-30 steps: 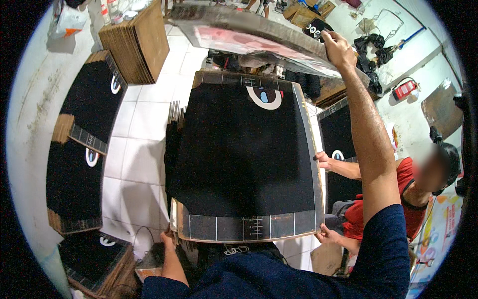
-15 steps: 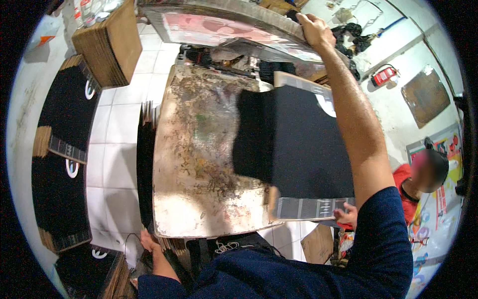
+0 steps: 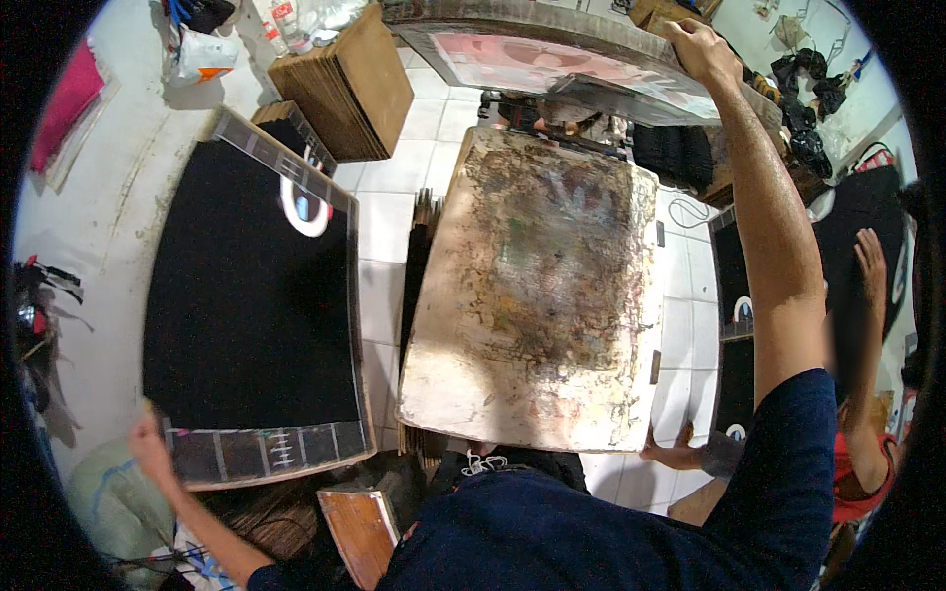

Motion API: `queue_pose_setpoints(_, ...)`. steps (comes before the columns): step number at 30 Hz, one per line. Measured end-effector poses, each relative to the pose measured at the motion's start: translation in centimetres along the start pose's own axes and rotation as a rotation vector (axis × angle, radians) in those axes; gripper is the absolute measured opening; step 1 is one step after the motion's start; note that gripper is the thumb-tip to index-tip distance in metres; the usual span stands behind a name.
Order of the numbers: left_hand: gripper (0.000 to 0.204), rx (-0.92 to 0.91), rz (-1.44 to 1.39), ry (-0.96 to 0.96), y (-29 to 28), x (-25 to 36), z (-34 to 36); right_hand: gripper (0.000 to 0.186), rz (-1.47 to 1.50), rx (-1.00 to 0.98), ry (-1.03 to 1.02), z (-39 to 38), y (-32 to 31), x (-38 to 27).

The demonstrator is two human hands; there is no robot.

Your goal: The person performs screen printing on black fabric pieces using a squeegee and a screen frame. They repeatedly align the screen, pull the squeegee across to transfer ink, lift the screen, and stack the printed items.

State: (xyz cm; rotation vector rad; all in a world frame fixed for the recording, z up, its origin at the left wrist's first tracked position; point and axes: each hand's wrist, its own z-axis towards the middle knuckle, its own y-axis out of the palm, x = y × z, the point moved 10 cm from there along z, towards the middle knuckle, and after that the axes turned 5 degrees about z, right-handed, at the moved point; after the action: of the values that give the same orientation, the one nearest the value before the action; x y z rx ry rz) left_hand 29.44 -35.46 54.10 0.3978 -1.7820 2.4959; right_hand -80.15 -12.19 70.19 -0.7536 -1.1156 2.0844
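Observation:
My right hand (image 3: 705, 54) is closed on the upper edge of a tilted printing screen frame (image 3: 591, 30), holding it raised at the far side. Its mesh has a pinkish area and a darker panel. At the left, my left hand (image 3: 155, 451), slightly blurred, grips the near left corner of a flat board (image 3: 266, 451). Black fabric (image 3: 246, 295) with a white curved print near its far end covers most of that board. Between my arms stands a paint-stained worktable (image 3: 532, 295) with a bare top.
A person in red at the right has a hand (image 3: 870, 261) on black fabric there. Several cloth-covered boards (image 3: 734, 379) lie below. A stack of brown boards (image 3: 350, 89) and bottles stand at the back left. A wooden piece (image 3: 360, 532) lies near me.
My left hand has come up from beside the table and now holds the fabric-covered board at the left. The board over the table's right side has gone; my view has swung left.

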Motion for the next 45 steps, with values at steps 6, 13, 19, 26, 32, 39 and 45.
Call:
queue_pose_setpoints(6, 0.036, -0.289, -0.694, -0.266, -9.8, -11.8, 2.7, 0.06, -0.018, 0.02, -0.015, 0.4, 0.3, -0.3)
queue_pose_setpoints(13, 0.03, -0.112, -0.905, -0.578, 10.8, -8.4, -11.9, 0.059, 0.056, 0.049, 0.009, -2.8, -1.7, -1.6)
queue_pose_setpoints(19, 0.03, -0.423, -0.832, -0.364, 27.3, 4.2, -22.4, 0.057, 0.106, 0.103, 0.058, -5.6, -3.8, -2.9)
queue_pose_setpoints(26, 0.039, -0.886, -0.809, -0.004, 36.3, 21.3, -32.8, 0.055, 0.104, -0.008, 0.119, -5.9, -3.2, -2.4)
queue_pose_setpoints(32, 0.053, -0.81, -0.545, 0.359, 32.9, 26.7, -33.8, 0.054, 0.121, -0.036, 0.138, -5.1, -2.9, -2.0)
queue_pose_setpoints(39, 0.054, -0.812, -0.395, 0.357, 31.5, 29.2, -32.0, 0.054, 0.159, -0.031, 0.088, -4.0, -3.3, -2.6)
queue_pose_setpoints(45, 0.056, -0.767, -0.167, 0.385, 31.0, 30.3, -31.8, 0.051, 0.124, -0.066, 0.113, -2.7, -3.5, -2.8)
